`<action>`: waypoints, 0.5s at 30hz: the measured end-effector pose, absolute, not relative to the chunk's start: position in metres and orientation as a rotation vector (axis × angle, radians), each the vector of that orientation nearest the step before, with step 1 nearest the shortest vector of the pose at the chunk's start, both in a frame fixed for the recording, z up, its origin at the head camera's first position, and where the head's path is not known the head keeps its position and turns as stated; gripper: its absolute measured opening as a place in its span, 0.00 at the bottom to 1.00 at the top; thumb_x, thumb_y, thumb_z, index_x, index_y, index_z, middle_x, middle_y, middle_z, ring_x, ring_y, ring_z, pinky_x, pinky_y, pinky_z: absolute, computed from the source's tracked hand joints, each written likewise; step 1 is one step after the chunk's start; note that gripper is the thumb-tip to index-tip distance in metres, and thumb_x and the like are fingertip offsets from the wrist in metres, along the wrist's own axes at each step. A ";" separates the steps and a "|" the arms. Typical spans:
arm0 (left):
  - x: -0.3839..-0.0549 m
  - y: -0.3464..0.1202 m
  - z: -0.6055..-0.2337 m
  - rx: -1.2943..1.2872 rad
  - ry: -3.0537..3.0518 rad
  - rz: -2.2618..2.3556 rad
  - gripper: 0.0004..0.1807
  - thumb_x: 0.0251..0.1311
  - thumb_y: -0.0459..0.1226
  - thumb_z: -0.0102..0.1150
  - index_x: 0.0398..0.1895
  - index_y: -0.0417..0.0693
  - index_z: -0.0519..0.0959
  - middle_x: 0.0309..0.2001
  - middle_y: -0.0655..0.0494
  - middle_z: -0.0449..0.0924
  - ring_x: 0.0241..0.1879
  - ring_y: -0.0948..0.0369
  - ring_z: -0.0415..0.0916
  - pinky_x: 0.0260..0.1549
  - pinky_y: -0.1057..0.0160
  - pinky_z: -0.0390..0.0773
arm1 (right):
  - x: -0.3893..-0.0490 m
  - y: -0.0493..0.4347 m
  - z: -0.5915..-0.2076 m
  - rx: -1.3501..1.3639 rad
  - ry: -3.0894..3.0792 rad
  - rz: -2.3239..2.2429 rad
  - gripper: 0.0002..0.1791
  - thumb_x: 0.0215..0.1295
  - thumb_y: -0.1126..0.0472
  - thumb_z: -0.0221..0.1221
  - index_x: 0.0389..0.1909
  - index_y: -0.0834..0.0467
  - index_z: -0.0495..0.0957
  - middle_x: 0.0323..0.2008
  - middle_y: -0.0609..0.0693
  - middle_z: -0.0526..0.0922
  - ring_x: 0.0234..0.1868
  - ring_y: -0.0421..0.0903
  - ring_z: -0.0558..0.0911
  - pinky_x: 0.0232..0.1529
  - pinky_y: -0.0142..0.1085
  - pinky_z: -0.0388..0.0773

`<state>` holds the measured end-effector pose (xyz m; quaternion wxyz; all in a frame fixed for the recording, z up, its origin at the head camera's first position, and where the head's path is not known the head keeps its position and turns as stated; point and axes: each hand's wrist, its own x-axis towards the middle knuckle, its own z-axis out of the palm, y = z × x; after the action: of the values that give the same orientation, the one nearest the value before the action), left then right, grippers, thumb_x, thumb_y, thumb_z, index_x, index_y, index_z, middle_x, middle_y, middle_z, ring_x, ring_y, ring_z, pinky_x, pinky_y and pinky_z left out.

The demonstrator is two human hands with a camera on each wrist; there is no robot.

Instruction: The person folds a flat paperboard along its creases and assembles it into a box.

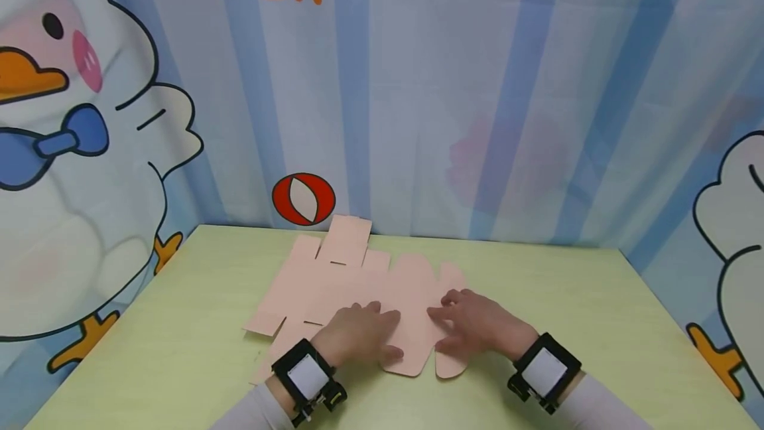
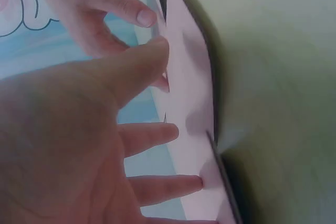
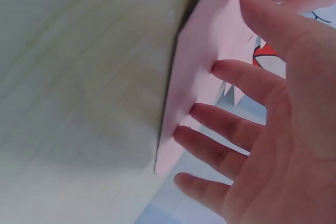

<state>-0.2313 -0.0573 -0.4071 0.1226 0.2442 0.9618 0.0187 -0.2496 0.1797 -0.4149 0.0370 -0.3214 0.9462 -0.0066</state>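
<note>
A flat, unfolded pink cardboard box blank (image 1: 316, 287) with slots and rounded flaps lies on the table. My left hand (image 1: 358, 334) rests its fingertips on the blank, just left of the rounded panel on the right side. On the narrow right-hand flap lies my right hand (image 1: 474, 324), fingers spread and touching the card. In the left wrist view, the fingers of the left hand (image 2: 68, 114) reach fairly straight to the card (image 2: 189, 66). The right wrist view shows several fingertips of the right hand (image 3: 294, 119) against the card's surface (image 3: 194, 77). Neither hand grips anything.
The pale yellow-green table (image 1: 567, 310) spreads out on both sides of the blank. Behind it hangs a blue striped curtain (image 1: 418, 98) printed with cartoon ducks and a red ball. A black wrist camera (image 1: 307, 373) is strapped to the left wrist, another (image 1: 544, 371) to the right.
</note>
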 end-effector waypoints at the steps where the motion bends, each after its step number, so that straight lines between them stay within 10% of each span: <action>1: -0.230 -0.055 -0.408 0.718 2.811 0.031 0.29 0.57 0.60 0.63 0.58 0.60 0.76 0.51 0.50 0.79 0.41 0.51 0.75 0.40 0.50 0.78 | -0.249 0.179 -0.414 -0.983 2.896 -0.009 0.30 0.58 0.43 0.66 0.61 0.50 0.79 0.54 0.56 0.80 0.53 0.54 0.78 0.53 0.49 0.77; 15: -0.223 -0.054 -0.417 0.795 2.804 -0.047 0.32 0.56 0.59 0.64 0.66 0.74 0.73 0.70 0.50 0.70 0.65 0.39 0.71 0.56 0.41 0.78 | -0.258 0.187 -0.407 -1.113 2.885 -0.052 0.32 0.60 0.53 0.68 0.65 0.57 0.74 0.63 0.59 0.77 0.64 0.58 0.76 0.62 0.51 0.75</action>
<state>-0.2229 -0.0537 -0.4171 0.1130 0.2709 0.9558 -0.0161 -0.2583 0.1869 -0.4074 0.0244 -0.3597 0.9326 -0.0168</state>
